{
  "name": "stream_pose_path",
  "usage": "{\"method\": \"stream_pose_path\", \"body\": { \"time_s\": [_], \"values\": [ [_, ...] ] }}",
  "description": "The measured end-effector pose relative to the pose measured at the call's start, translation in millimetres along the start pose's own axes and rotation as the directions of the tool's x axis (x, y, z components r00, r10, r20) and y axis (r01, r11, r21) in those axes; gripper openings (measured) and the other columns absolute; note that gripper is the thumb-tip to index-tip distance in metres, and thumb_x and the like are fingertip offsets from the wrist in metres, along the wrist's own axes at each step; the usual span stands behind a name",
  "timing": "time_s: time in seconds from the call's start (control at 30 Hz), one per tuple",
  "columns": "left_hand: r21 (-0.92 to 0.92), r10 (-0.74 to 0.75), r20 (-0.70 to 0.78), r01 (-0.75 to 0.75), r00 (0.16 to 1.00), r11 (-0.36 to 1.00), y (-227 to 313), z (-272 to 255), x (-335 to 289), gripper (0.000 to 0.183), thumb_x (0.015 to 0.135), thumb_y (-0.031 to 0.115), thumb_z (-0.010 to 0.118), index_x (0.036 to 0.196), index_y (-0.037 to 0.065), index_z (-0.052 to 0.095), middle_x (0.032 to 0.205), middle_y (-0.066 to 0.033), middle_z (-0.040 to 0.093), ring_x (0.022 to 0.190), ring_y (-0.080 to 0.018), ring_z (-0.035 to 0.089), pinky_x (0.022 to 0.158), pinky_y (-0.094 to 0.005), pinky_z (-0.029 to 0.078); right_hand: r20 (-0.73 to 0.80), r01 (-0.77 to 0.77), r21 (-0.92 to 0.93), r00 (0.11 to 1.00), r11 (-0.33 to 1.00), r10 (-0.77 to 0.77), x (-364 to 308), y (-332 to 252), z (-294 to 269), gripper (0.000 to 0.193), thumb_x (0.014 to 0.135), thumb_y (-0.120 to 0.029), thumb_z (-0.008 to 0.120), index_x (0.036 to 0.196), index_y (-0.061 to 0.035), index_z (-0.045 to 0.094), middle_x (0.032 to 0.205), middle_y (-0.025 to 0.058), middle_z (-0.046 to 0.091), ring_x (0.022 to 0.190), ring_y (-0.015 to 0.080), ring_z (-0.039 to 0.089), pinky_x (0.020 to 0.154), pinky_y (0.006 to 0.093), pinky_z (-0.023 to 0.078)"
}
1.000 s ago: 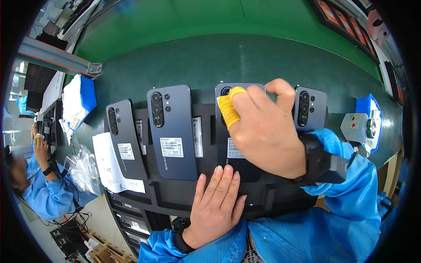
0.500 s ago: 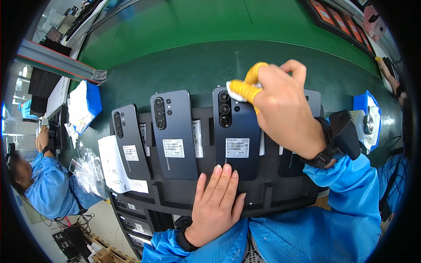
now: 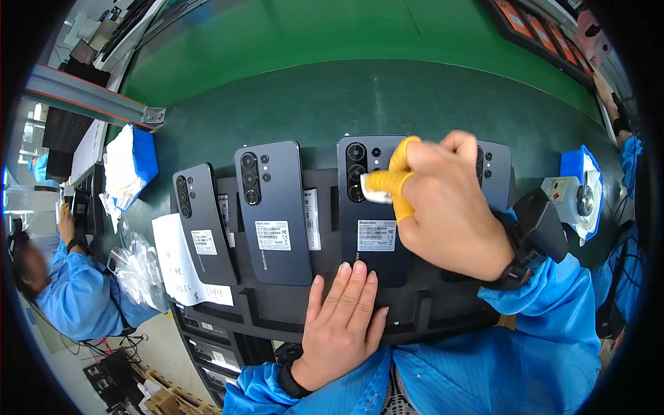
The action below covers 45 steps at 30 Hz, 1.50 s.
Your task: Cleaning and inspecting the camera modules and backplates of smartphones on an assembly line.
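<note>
A dark blue smartphone (image 3: pixel 377 267) lies back up on a black tray (image 3: pixel 277 302), the label on its back showing. My right hand (image 3: pixel 453 197), with yellow finger cots on some fingers, pinches a small white wipe (image 3: pixel 377 191) against the phone beside its lowest camera lens. Part of that phone is hidden under the hand. My left hand (image 3: pixel 340 325) lies flat with fingers stretched, its tips at the phone's lower edge. To the left rest two similar phones, one in the middle-left (image 3: pixel 274 207) and one farther left (image 3: pixel 205 225). Another phone (image 3: pixel 496 169) is partly covered by my right hand.
Blue boxes stand at the left (image 3: pixel 143 162) and right (image 3: pixel 573 166), the left one filled with white wipes. A handwritten paper sheet (image 3: pixel 173 259) and clear plastic bags (image 3: pixel 138 270) lie left of the tray. A co-worker (image 3: pixel 76 290) in blue sits at far left.
My right hand has moved down the phone with the wipe, from beside the top lens to the lowest lens. My left hand stays in place.
</note>
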<state>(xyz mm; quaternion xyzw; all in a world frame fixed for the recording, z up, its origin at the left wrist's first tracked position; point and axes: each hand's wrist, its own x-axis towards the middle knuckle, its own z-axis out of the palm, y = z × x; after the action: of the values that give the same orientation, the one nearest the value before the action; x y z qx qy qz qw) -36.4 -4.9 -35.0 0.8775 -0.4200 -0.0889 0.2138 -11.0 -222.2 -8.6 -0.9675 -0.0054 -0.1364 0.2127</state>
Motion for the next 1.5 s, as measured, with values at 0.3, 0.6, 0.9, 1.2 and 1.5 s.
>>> {"method": "stream_pose_path", "body": {
  "time_s": [0.3, 0.6, 0.9, 1.2, 1.5],
  "values": [
    [-0.003, 0.008, -0.007, -0.008, 1.000, 1.000, -1, 0, 0, 0.053, 0.078, 0.020, 0.073, 0.126, 0.002, 0.061, 0.135, -0.0173, 0.055, 0.131, -0.0300, 0.048, 0.112, -0.0489, 0.028, -0.024, 0.009, -0.054, 1.000, 0.999, -0.010, -2, -2, 1, 0.035, 0.069, 0.002, 0.065, 0.100, -0.0099, 0.075, 0.087, 0.0011, 0.059, 0.083, 0.0179, 0.053, 0.083, 0.0399, 0.029],
    [-0.006, 0.012, -0.001, -0.012, 1.000, 1.000, -2, -1, -1, 0.053, 0.078, 0.021, 0.072, 0.127, 0.002, 0.061, 0.136, -0.0172, 0.055, 0.131, -0.0298, 0.048, 0.112, -0.0492, 0.028, -0.096, 0.135, -0.353, 0.979, 0.926, -0.179, 8, -19, 24, 0.028, 0.067, -0.008, 0.071, 0.094, -0.0021, 0.073, 0.093, 0.0046, 0.056, 0.087, 0.0190, 0.053, 0.084, 0.0440, 0.030],
    [-0.002, 0.013, -0.010, -0.013, 1.000, 1.000, 0, 0, -1, 0.054, 0.078, 0.020, 0.072, 0.127, 0.002, 0.060, 0.136, -0.0174, 0.055, 0.132, -0.0302, 0.048, 0.112, -0.0495, 0.028, -0.156, 0.124, -0.437, 0.965, 0.891, -0.211, 30, 4, 18, 0.021, 0.075, -0.007, 0.066, 0.094, -0.0049, 0.074, 0.091, 0.0021, 0.058, 0.084, 0.0185, 0.054, 0.084, 0.0438, 0.030],
    [-0.013, 0.014, -0.012, -0.014, 1.000, 1.000, -2, 0, 0, 0.054, 0.077, 0.018, 0.073, 0.127, 0.002, 0.060, 0.135, -0.0176, 0.055, 0.132, -0.0306, 0.047, 0.112, -0.0491, 0.028, -0.176, 0.287, -0.158, 0.933, 0.945, -0.313, 15, 29, 6, 0.011, 0.079, -0.009, 0.070, 0.088, -0.0051, 0.073, 0.088, 0.0023, 0.064, 0.074, 0.0176, 0.058, 0.088, 0.0429, 0.031],
    [-0.018, 0.011, 0.003, -0.011, 1.000, 1.000, -2, 1, -1, 0.055, 0.076, 0.018, 0.074, 0.127, 0.002, 0.061, 0.136, -0.0179, 0.054, 0.132, -0.0305, 0.047, 0.113, -0.0489, 0.028, -0.230, 0.257, -0.410, 0.899, 0.875, -0.372, 29, 45, 4, 0.005, 0.074, -0.012, 0.071, 0.074, -0.0075, 0.071, 0.086, 0.0017, 0.059, 0.081, 0.0171, 0.058, 0.088, 0.0464, 0.033]
  ]
}}
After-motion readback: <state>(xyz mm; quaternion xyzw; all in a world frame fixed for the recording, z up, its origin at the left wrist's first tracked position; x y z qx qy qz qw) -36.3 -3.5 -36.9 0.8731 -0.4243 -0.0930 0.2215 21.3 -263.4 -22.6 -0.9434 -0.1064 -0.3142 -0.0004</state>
